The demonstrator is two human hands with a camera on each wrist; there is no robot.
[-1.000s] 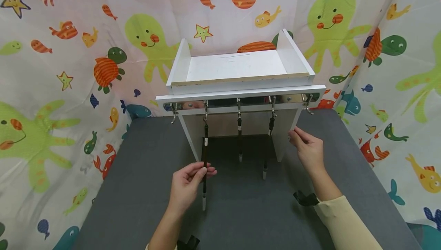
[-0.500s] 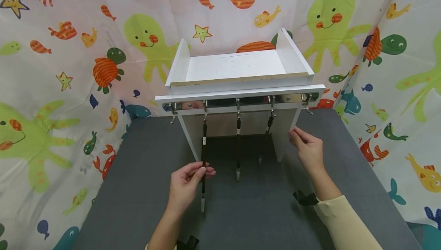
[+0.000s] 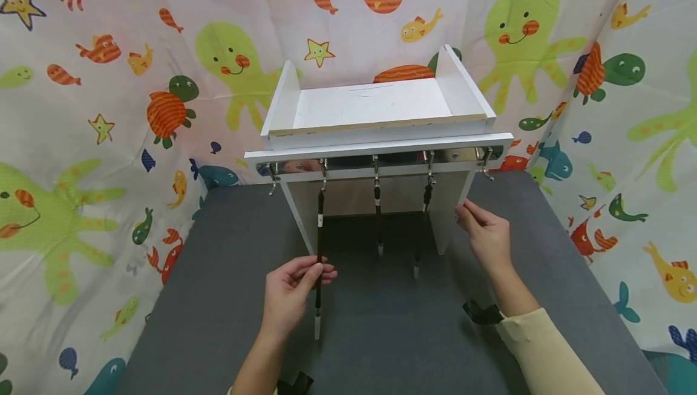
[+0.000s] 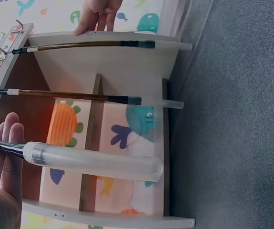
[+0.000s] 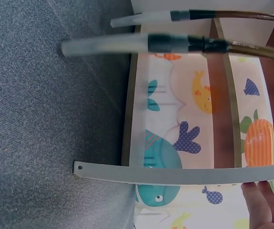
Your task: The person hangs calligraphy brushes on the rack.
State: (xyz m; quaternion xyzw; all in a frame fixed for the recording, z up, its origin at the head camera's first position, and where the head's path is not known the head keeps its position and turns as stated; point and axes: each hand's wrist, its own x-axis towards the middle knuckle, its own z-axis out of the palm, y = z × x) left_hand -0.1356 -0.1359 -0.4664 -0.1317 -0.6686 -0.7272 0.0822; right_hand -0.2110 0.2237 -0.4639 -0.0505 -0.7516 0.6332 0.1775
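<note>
My left hand (image 3: pixel 291 289) pinches the lower shaft of the leftmost calligraphy brush (image 3: pixel 319 213), its loop hanging on a metal hook. Below those fingers, in the left wrist view, the brush's clear cap (image 4: pixel 96 162) points toward the grey surface. Two more capped brushes, a middle brush (image 3: pixel 378 219) and a right brush (image 3: pixel 426 201), dangle freely from their own hooks. At the right, my right hand (image 3: pixel 487 235) grips the front edge of the white shelf's side panel (image 5: pixel 184 175) between thumb and fingers.
The white shelf (image 3: pixel 381 144) stands on a grey cloth-covered table (image 3: pixel 229 298), with an open tray-like top. Bare outer hooks, a left hook (image 3: pixel 273 180) and a right hook (image 3: pixel 487 165), end the metal strip. Behind hangs a curtain (image 3: pixel 348 32) printed with sea animals.
My left hand has shifted slightly left with its brush. The middle and right brushes swing back and forth on their hooks. The right hand keeps its place on the panel.
</note>
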